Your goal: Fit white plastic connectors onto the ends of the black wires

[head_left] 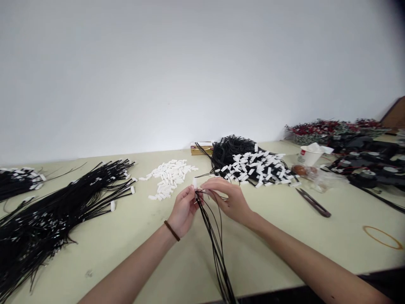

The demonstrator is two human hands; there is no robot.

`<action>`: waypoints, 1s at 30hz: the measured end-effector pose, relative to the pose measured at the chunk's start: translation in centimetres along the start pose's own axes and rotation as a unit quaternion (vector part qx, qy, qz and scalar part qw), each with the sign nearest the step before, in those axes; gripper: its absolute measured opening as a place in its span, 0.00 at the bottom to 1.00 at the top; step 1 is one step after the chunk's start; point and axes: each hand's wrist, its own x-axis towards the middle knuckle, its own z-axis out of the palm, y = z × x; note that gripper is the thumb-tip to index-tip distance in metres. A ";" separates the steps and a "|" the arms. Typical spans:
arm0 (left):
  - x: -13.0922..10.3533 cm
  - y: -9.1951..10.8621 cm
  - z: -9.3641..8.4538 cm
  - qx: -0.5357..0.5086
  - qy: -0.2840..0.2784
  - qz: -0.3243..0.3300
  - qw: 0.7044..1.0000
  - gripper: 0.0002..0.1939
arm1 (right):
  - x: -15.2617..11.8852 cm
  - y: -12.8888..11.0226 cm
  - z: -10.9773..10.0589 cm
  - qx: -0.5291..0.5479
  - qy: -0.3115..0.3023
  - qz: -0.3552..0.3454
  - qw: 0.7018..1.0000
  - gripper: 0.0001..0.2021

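Between thumb and fingers, my left hand (186,207) pinches a white plastic connector (195,182) standing upright, with several black wires (212,245) running down from it past the table's front edge. My right hand (228,198) is closed in a pinch on one thin dark wire close to the connector's lower end. A loop of wire hangs under the right fingers. The wire tips at the connector are too small to make out. Behind my left hand lies a heap of loose white connectors (171,177).
Bundled black wires (72,202) spread over the left side. Behind my right hand is a pile of wires with white connectors (257,166). To the right are thread snips (313,202), a paper cup (310,156), a plastic bag (322,179) and a rubber band (381,237).
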 end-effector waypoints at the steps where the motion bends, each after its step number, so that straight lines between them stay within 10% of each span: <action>1: 0.0 0.1 0.0 -0.009 0.011 -0.009 1.000 0.15 | 0.1 -0.3 -0.1 0.037 0.016 0.044 0.998 0.09; 9: 0.1 -0.2 0.0 0.009 0.077 -0.004 0.997 0.15 | 2.0 -0.5 -3.1 0.331 0.231 0.238 0.884 0.09; 15: 0.3 -0.6 -0.2 0.045 0.093 0.004 0.995 0.15 | 2.6 0.3 -5.9 0.167 0.399 0.174 0.885 0.08; 22: 0.6 -0.8 -0.6 0.031 0.074 0.000 0.997 0.16 | 1.4 -1.2 -3.6 -0.209 0.142 -0.124 0.960 0.07; 30: 0.3 -0.4 -0.1 0.013 0.054 -0.006 0.998 0.16 | 0.9 -0.3 -2.7 -0.229 0.056 -0.138 0.962 0.04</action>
